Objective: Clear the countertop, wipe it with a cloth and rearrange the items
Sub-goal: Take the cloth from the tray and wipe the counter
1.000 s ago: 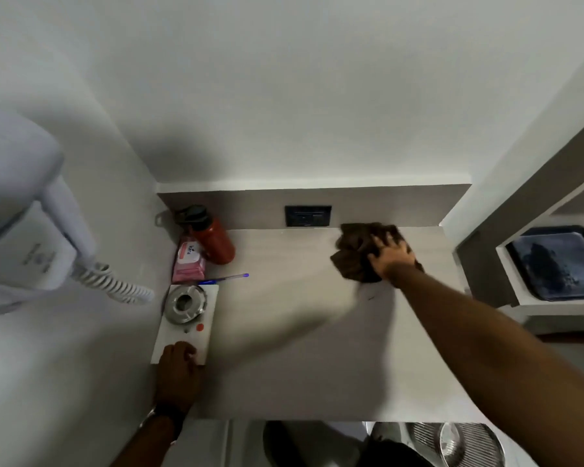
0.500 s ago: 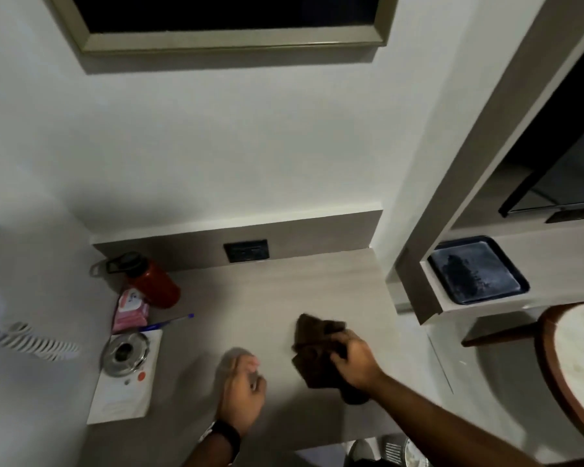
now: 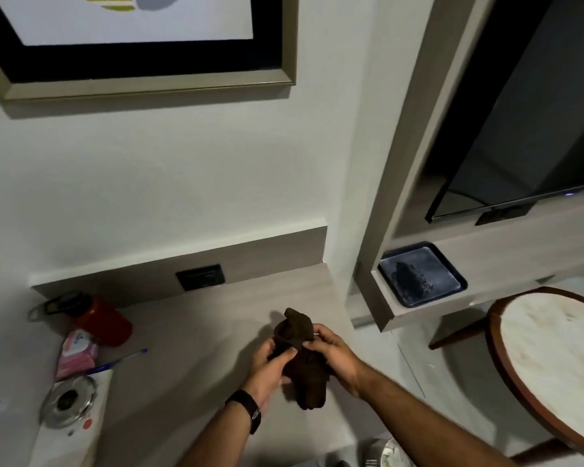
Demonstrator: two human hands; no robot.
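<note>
Both hands, left [image 3: 269, 367] and right [image 3: 334, 357], pinch the bunched brown cloth [image 3: 302, 358] between them above the counter [image 3: 189, 335] near its right edge; bottle [image 3: 96, 318] far left.

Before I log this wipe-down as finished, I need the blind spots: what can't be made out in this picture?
Head view only:
- Brown cloth: bunched between left hand and right hand, so its held part is hidden.
- Pink packet: label too small to read.
- White board under the metal ashtray: cut off by the bottom edge.
- Dark tray: contents blurred.
- Round table: cut off at the right edge.
</note>
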